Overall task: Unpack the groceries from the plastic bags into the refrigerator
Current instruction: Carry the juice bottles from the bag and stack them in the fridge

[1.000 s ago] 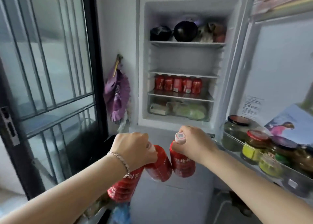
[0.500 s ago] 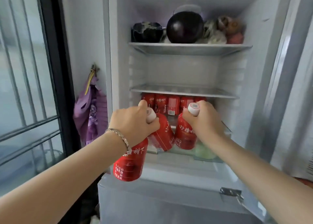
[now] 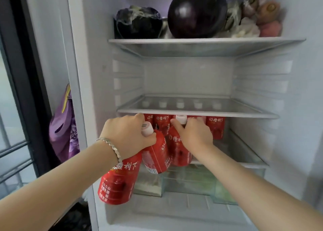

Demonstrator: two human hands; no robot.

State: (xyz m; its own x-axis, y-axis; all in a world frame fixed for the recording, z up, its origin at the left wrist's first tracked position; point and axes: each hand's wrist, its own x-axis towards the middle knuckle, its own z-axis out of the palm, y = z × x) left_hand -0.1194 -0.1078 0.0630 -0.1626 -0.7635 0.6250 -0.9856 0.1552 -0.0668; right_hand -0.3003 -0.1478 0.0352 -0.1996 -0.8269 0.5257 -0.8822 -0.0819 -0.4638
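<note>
My left hand grips two red bottles by their necks: one red bottle hangs low outside the fridge front, the second red bottle tilts toward the lower shelf. My right hand holds a third red bottle by its neck below the white cap, at the front of the lower shelf. Behind them a row of red bottles stands at the back of that shelf, under the glass middle shelf.
The top shelf carries a dark eggplant, a dark cabbage and other vegetables. A clear crisper drawer with greens lies below. A purple bag hangs left of the fridge, beside a barred door.
Both hands have moved forward with their bottles toward the lower shelf. The view has closed in on the fridge interior.
</note>
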